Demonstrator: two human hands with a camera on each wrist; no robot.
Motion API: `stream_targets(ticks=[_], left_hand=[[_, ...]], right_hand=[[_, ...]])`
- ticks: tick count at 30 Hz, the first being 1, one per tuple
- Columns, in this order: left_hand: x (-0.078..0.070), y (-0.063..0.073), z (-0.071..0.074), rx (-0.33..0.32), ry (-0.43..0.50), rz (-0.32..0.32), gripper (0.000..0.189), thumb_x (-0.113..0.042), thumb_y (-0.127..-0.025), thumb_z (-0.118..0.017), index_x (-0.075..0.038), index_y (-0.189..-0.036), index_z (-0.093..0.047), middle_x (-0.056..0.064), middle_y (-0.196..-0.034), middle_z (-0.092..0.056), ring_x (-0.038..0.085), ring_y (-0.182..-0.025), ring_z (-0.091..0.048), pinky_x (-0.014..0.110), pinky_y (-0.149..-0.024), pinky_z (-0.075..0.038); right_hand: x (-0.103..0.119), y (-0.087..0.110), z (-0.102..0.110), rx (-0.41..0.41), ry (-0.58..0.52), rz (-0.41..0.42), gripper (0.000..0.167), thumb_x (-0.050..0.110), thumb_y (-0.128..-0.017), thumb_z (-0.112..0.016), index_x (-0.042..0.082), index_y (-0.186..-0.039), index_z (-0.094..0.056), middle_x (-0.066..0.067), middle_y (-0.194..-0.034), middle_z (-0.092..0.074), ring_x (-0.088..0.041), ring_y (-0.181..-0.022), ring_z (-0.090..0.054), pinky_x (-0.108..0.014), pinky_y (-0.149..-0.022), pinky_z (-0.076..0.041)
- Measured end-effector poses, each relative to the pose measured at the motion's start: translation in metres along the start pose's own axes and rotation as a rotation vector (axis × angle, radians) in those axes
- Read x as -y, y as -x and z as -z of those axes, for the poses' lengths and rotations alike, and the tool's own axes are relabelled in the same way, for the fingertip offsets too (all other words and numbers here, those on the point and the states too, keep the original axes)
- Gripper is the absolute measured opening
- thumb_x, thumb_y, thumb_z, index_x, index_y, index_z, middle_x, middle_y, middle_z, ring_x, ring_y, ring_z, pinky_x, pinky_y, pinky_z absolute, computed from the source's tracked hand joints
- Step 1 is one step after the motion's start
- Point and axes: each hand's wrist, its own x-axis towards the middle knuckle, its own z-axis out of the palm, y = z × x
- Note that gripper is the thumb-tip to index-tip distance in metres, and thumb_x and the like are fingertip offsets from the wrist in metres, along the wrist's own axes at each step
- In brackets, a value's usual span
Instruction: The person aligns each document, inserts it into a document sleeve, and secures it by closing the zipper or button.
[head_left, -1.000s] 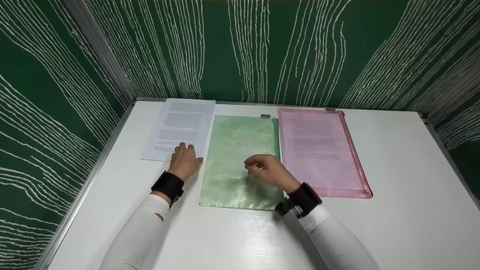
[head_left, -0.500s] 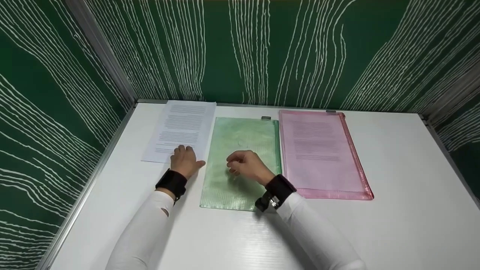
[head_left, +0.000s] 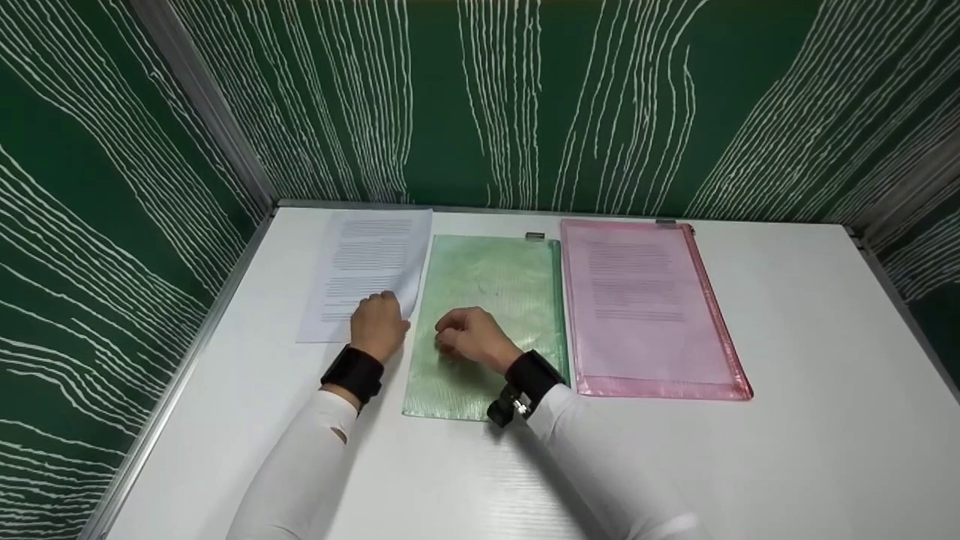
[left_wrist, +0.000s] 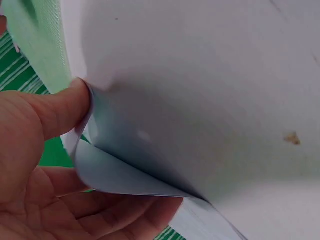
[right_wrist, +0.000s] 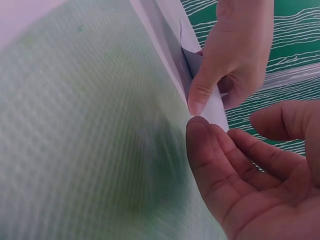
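Observation:
A printed paper sheet [head_left: 367, 259] lies at the left, its right edge lifted and curling up. My left hand [head_left: 379, 326] grips it near its front right corner. In the left wrist view, the thumb is on top of the curled paper [left_wrist: 125, 177] and the fingers sit beneath. Over the green zip document pouch [head_left: 495, 266] hovers my right hand [head_left: 476, 337], fingers loosely bent. The right wrist view shows that hand's thumb apart from its fingers, with nothing between them. Its index fingertip [right_wrist: 196, 127] is close to the left thumb in that view.
A pink zip document pouch [head_left: 637, 356] with a printed sheet inside lies to the right of the green one. All rest on a white table [head_left: 817, 337]. Green panels with white wavy lines [head_left: 435, 97] stand along the back and sides.
My right hand has moved left across the green pouch, toward the left hand. The left hand has taken hold of the paper, whose right edge has risen and which has shifted slightly nearer.

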Motion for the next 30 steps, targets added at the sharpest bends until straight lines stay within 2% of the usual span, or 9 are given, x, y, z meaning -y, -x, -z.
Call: stream_targets(ticks=[2,5,8,12,15,19,22,26,30], left_hand=[[0.0,0.001,-0.002,-0.064,-0.005,-0.048,0.014,-0.006,-0.076,-0.066,0.006,-0.081,-0.06,0.023,-0.076,-0.062,0.038,-0.07,-0.062,0.044,-0.058,-0.05],[0.002,0.002,-0.002,-0.116,-0.008,-0.091,0.0,0.004,-0.075,-0.058,0.004,-0.075,-0.058,0.023,-0.069,-0.062,0.038,-0.063,-0.062,0.044,-0.053,-0.05],[0.002,0.002,0.0,-0.121,0.006,-0.109,0.005,0.008,-0.074,-0.057,0.003,-0.073,-0.058,0.023,-0.066,-0.061,0.037,-0.061,-0.061,0.043,-0.051,-0.049],[0.0,0.004,0.002,-0.1,0.03,-0.093,0.009,0.009,-0.077,-0.054,0.003,-0.071,-0.058,0.023,-0.066,-0.061,0.036,-0.061,-0.061,0.042,-0.05,-0.049],[-0.004,0.007,0.002,-0.115,0.02,-0.073,0.01,0.007,-0.079,-0.054,0.003,-0.071,-0.059,0.023,-0.068,-0.061,0.036,-0.062,-0.062,0.042,-0.049,-0.049],[-0.012,0.015,0.003,-0.22,-0.09,-0.084,0.006,0.002,-0.079,-0.055,0.005,-0.077,-0.06,0.021,-0.067,-0.062,0.032,-0.06,-0.061,0.04,-0.047,-0.049],[-0.022,0.022,0.006,-0.275,-0.195,-0.105,0.016,-0.002,-0.078,-0.057,0.009,-0.088,-0.062,0.019,-0.068,-0.063,0.029,-0.059,-0.061,0.038,-0.047,-0.049],[-0.037,0.033,0.013,-0.277,-0.271,-0.139,0.027,-0.005,-0.081,-0.056,0.011,-0.101,-0.062,0.017,-0.069,-0.064,0.025,-0.059,-0.061,0.035,-0.047,-0.048],[-0.051,0.043,0.019,-0.302,-0.316,-0.171,0.027,-0.009,-0.082,-0.057,0.008,-0.103,-0.063,0.015,-0.069,-0.065,0.022,-0.058,-0.061,0.032,-0.046,-0.048]], right_hand=[[0.0,0.0,-0.001,-0.002,0.011,0.004,0.022,0.01,-0.086,-0.055,-0.002,-0.102,-0.065,-0.02,-0.091,-0.068,-0.033,-0.078,-0.066,-0.034,-0.066,-0.053],[0.0,-0.001,-0.002,0.0,0.017,0.004,0.024,0.011,-0.086,-0.055,-0.002,-0.104,-0.064,-0.021,-0.091,-0.067,-0.034,-0.079,-0.066,-0.035,-0.066,-0.053],[0.0,0.0,-0.002,0.008,0.008,-0.006,0.026,0.012,-0.086,-0.055,-0.001,-0.107,-0.063,-0.022,-0.092,-0.066,-0.036,-0.08,-0.065,-0.04,-0.068,-0.053],[0.001,0.0,-0.002,0.014,0.004,-0.013,0.029,0.014,-0.087,-0.054,0.0,-0.111,-0.062,-0.022,-0.092,-0.066,-0.037,-0.08,-0.064,-0.044,-0.069,-0.052],[0.002,-0.001,-0.003,0.002,-0.014,-0.022,0.03,0.015,-0.088,-0.053,-0.001,-0.112,-0.061,-0.022,-0.093,-0.066,-0.038,-0.08,-0.064,-0.043,-0.067,-0.052],[0.007,-0.001,-0.004,-0.017,-0.091,-0.056,0.03,0.014,-0.09,-0.049,-0.003,-0.113,-0.058,-0.023,-0.098,-0.066,-0.04,-0.083,-0.063,-0.043,-0.068,-0.053],[0.009,-0.002,-0.004,-0.023,-0.171,-0.078,0.031,0.014,-0.092,-0.046,-0.005,-0.113,-0.057,-0.024,-0.1,-0.065,-0.041,-0.086,-0.063,-0.045,-0.071,-0.052],[0.005,-0.004,-0.003,-0.029,-0.281,-0.101,0.035,0.024,-0.094,-0.046,-0.006,-0.111,-0.056,-0.024,-0.103,-0.063,-0.042,-0.089,-0.062,-0.047,-0.075,-0.052],[0.003,-0.004,0.001,-0.037,-0.368,-0.124,0.039,0.035,-0.095,-0.045,-0.001,-0.106,-0.055,-0.021,-0.095,-0.064,-0.04,-0.082,-0.064,-0.05,-0.074,-0.051]])
